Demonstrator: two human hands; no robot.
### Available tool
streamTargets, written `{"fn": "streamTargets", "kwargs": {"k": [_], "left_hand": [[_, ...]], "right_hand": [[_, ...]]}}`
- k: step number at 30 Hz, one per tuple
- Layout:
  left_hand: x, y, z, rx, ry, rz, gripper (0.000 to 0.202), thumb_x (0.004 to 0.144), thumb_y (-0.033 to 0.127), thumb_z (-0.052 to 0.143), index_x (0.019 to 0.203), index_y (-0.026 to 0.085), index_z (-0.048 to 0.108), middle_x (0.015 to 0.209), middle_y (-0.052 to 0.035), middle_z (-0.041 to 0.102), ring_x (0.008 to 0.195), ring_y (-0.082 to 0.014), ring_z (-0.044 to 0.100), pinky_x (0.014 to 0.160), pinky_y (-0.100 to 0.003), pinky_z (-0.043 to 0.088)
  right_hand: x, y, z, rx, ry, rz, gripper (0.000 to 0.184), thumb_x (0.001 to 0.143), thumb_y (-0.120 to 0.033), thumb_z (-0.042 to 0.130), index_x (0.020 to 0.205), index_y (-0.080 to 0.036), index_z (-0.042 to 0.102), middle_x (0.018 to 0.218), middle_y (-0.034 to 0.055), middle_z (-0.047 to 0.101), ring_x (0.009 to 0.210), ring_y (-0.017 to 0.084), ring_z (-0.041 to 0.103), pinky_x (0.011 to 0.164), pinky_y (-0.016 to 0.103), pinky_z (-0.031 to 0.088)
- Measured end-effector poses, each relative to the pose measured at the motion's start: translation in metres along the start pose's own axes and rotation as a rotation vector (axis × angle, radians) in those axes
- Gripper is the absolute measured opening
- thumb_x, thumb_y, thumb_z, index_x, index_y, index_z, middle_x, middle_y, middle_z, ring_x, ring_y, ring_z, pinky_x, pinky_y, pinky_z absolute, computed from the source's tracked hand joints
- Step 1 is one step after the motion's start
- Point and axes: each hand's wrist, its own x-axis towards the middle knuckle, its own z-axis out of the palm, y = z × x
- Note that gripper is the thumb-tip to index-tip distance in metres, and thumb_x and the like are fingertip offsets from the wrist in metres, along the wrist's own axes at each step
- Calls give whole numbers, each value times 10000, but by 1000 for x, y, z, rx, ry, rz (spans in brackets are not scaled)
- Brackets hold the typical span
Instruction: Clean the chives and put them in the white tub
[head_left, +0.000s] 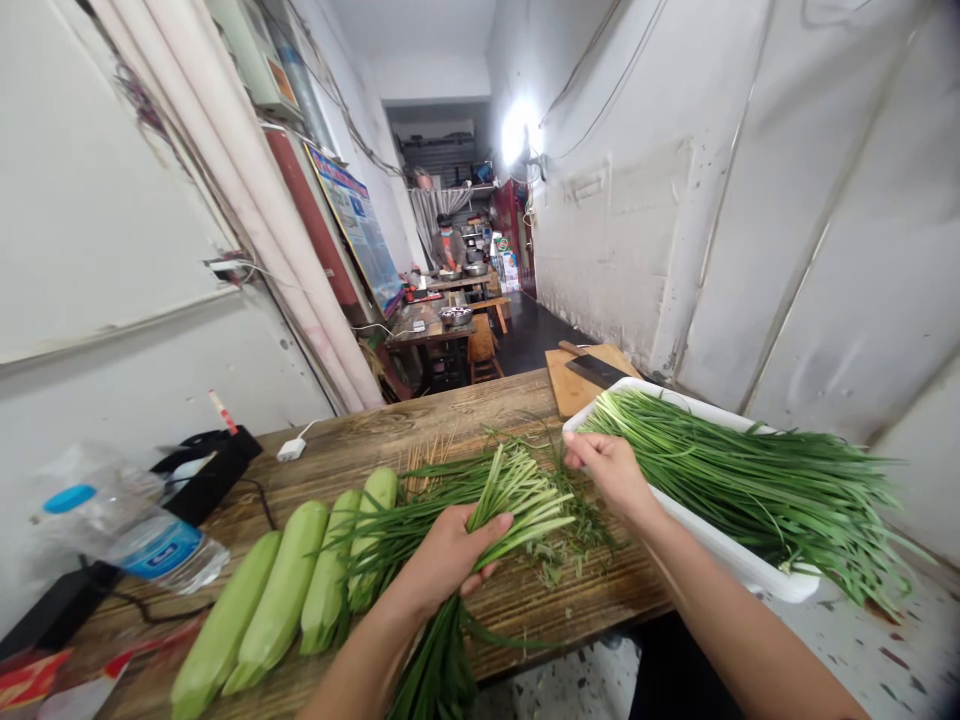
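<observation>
My left hand is closed around a bunch of garlic chives, their pale cut ends pointing right and the green leaves drooping past the table's front edge. More chives lie on the table just behind that bunch. My right hand hovers beside the near left corner of a white tray, thumb and fingers pinched together; whatever they hold, if anything, cannot be made out. Heaped in the tray is a large pile of garlic chives, leaves hanging over its right end. Loose trimmings are scattered between my hands.
Several pale green zucchini lie left of my left hand. Thin wooden sticks rest behind them. A water bottle lies tilted at far left, near a white plug. A cleaver sits on a cutting board. A person works farther back.
</observation>
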Motion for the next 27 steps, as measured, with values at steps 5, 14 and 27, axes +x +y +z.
{"fn": "streamTargets", "kwargs": {"k": [5,14,27], "left_hand": [[1,-4,-3,-3,-20,2,433,721,587,615,707,173,489,420,88,456,285,-23,275,289,-157,176],[0,-3,2,15,-113,-3,433,733,586,603,701,169,491,406,82,453,290,-30,287,290,-157,188],[-1,-9,-4,3,-99,-50,482,693,646,600,705,178,483,408,84,464,282,-28,250,292,-164,170]], "right_hand": [[-5,-9,-6,-104,-280,-62,317,747,-478,655,700,-164,642,667,4,570,619,131,504,595,253,395],[-12,-12,-11,-91,-458,33,344,633,-442,754,551,-135,621,595,-6,544,571,114,466,552,244,355],[-16,-20,-9,-274,-387,-141,414,805,-498,581,570,-157,603,643,14,560,617,128,488,599,250,369]]}}
